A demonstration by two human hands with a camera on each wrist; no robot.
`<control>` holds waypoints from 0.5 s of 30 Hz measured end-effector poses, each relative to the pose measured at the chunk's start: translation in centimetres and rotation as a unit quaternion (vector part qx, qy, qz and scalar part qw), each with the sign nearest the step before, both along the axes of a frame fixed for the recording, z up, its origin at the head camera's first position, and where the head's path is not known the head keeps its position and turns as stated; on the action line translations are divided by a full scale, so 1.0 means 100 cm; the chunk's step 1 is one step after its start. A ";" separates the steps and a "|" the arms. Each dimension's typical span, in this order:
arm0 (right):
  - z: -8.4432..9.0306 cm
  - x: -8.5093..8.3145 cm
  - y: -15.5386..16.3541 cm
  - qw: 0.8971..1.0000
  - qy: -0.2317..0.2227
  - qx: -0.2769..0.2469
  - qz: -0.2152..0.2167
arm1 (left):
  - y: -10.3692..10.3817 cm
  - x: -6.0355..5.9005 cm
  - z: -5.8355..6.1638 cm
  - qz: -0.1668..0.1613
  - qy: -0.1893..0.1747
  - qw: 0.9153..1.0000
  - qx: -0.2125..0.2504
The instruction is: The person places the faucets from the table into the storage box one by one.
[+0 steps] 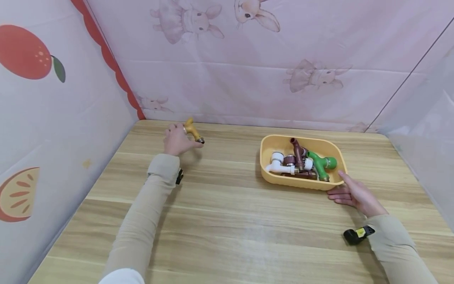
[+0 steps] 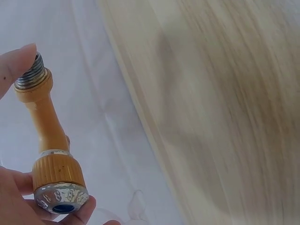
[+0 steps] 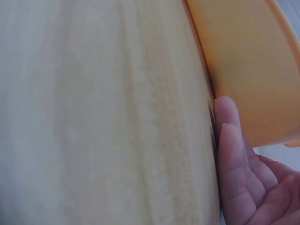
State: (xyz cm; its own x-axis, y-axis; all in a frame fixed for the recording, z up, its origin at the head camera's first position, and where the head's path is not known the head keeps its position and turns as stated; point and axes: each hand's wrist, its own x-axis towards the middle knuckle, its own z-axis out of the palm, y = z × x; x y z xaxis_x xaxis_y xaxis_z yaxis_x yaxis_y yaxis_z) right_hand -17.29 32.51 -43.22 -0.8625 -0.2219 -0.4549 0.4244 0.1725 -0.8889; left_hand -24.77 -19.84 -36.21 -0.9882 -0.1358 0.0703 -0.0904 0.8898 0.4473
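While the left hand (image 1: pixel 176 140) is stretched far out to the back left part of the wooden table (image 1: pixel 227 236), a small yellow tap (image 1: pixel 193 132) is held in it. The fingers are curled round the tap, and the tap is pinched between them. In the left wrist view, the thumb (image 2: pixel 14 63) is pressed on the grey screw end at the top, and the other fingers (image 2: pixel 70 213) are wrapped under the fat ring at the bottom, so the tap (image 2: pixel 47 140) is kept from slipping. It is held just above the table, close to the pink cloth wall (image 1: pixel 248 71) with the bunnies on it.

A yellow tub (image 1: pixel 337 152) is set on the right side of the table, well apart from the tap. A white pipe piece (image 1: pixel 278 165), a brown tap (image 1: pixel 298 152) and a green pipe piece (image 1: pixel 320 163) are piled inside it, all touching.

The right hand (image 1: pixel 354 194) is laid flat on the table at the near right corner of the tub. Its fingers (image 3: pixel 229 140) are straight and are pressed against the tub's side (image 3: pixel 248 61); nothing is gripped by it. It seems to be put there so the tub is kept steady.

A small black and yellow band (image 1: pixel 356 233) is worn at the right wrist.
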 end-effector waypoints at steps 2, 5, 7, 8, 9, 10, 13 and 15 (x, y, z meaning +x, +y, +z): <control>0.000 0.000 0.000 1.000 -0.001 -0.002 0.001 | 0.001 -0.001 0.000 -0.006 0.001 1.000 -0.002; -0.001 -0.001 0.000 1.000 -0.003 -0.005 -0.001 | 0.004 -0.002 0.002 -0.014 0.002 1.000 -0.003; 0.000 -0.001 0.000 1.000 -0.004 -0.005 -0.002 | 0.005 -0.002 0.003 -0.019 0.004 1.000 -0.006; 0.000 0.000 0.000 1.000 -0.004 -0.006 -0.002 | 0.006 -0.003 0.004 -0.021 0.005 1.000 -0.008; 0.001 0.000 0.000 1.000 -0.005 -0.006 -0.003 | 0.007 -0.003 0.004 -0.023 0.007 1.000 -0.010; 0.001 0.000 0.000 1.000 -0.006 -0.007 -0.005 | 0.008 -0.004 0.005 -0.025 0.008 1.000 -0.012; 0.003 0.001 0.001 1.000 -0.009 -0.008 -0.008 | 0.010 -0.005 0.007 -0.033 0.012 0.999 -0.015; 0.004 0.001 0.001 1.000 -0.012 -0.009 -0.010 | 0.012 -0.005 0.009 -0.037 0.012 0.999 -0.013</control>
